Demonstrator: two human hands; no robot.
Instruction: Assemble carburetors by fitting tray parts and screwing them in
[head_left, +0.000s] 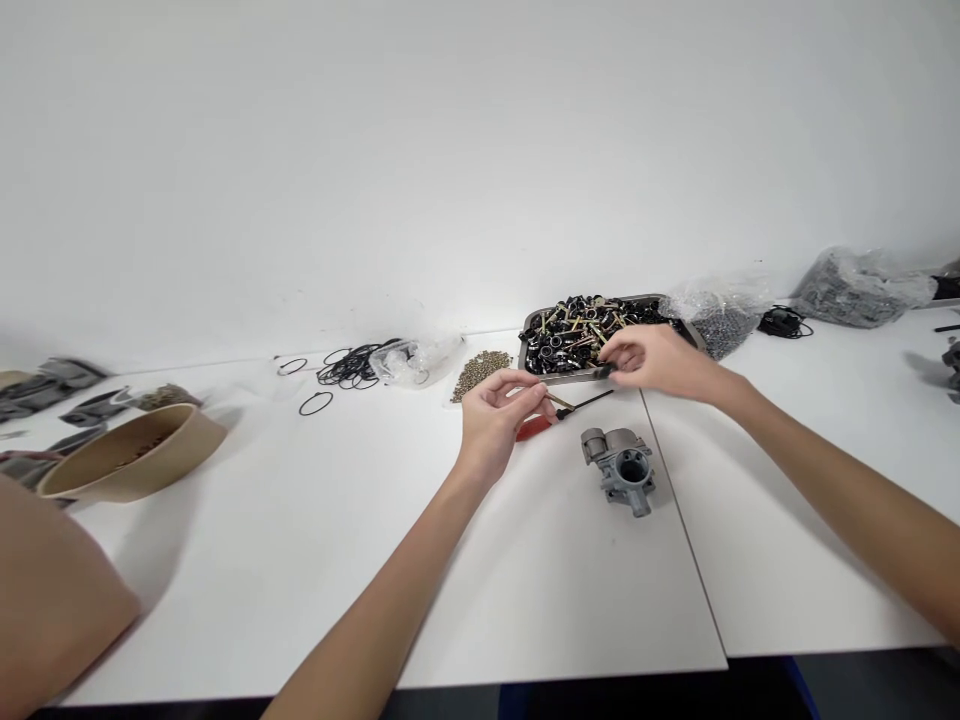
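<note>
My left hand (495, 415) is closed in a pinch on a thin brass-coloured pin (559, 401). Just below its fingertips lies a screwdriver (534, 428) with a red handle and a dark shaft. My right hand (649, 358) is at the front right rim of a metal tray (577, 378), fingers closed together; something small and dark shows at the fingertips, too small to name. Black and brass-coloured small parts (559, 340) are heaped in the tray. A grey metal carburetor (621, 470) stands on the white table in front of both hands.
Left of the tray are a pile of small brass pieces (482, 374), a plastic bag (420, 358) and black rubber rings (352, 367). A tan bowl (180, 450) stands farther left, beside another person's arm (52, 600). Plastic bags of parts (862, 287) line the wall at right.
</note>
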